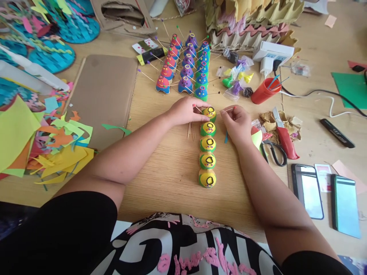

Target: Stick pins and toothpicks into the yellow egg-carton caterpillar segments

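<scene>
Several yellow and green domed figures with black rings stand in a column before me. My left hand grips the farthest yellow figure from its left side, thumb and fingers around it; a red-tipped stick shows there. Just right of that figure, my right hand pinches a thin stick with a red tip, its other end pointing at the figure. Bare sticks lie below my left hand. Beyond, red, purple and blue figures stand in three columns with sticks in their sides.
Paper scraps and a cardboard sheet lie left. At right are a red cup, a red-handled knife, scissors, two phones and a power strip with cables. Egg cartons are stacked behind.
</scene>
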### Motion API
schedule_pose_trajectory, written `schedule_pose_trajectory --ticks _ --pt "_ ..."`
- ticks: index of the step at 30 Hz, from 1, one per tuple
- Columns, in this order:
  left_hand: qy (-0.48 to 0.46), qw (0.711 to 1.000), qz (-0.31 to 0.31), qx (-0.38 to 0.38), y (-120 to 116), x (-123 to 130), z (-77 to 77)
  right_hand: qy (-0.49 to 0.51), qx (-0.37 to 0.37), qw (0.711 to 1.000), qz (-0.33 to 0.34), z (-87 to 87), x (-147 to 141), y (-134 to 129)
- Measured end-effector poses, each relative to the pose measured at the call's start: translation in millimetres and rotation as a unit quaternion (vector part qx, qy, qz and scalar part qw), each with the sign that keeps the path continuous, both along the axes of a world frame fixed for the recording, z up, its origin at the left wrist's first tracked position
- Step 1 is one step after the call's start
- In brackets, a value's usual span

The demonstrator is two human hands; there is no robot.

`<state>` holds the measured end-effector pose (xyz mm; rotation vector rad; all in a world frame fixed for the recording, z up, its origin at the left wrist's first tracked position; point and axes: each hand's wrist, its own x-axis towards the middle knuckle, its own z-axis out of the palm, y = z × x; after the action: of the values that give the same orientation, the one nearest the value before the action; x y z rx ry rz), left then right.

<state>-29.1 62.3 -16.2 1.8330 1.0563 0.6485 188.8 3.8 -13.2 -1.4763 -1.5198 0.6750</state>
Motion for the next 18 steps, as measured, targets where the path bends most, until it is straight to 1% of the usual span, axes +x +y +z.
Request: schedule_pose_trajectory --ticks 4,13,18 --pt "0.010 1.000 -0.004 0.006 1.1 -0.3 -1.5 -0.008 0.001 1.000 -0.003 0.7 0.6 1.1" --pt "0.000 1.000 -0.013 0.011 4.2 -2.8 -10.3 0.049 -0.025 0.998 0.007 1.7 -1.0 -1.4" --pt "-0.001 1.000 -0.014 0.007 4.5 -2.9 -10.4 0.060 -0.026 0.998 0.013 1.0 -0.1 -1.3"
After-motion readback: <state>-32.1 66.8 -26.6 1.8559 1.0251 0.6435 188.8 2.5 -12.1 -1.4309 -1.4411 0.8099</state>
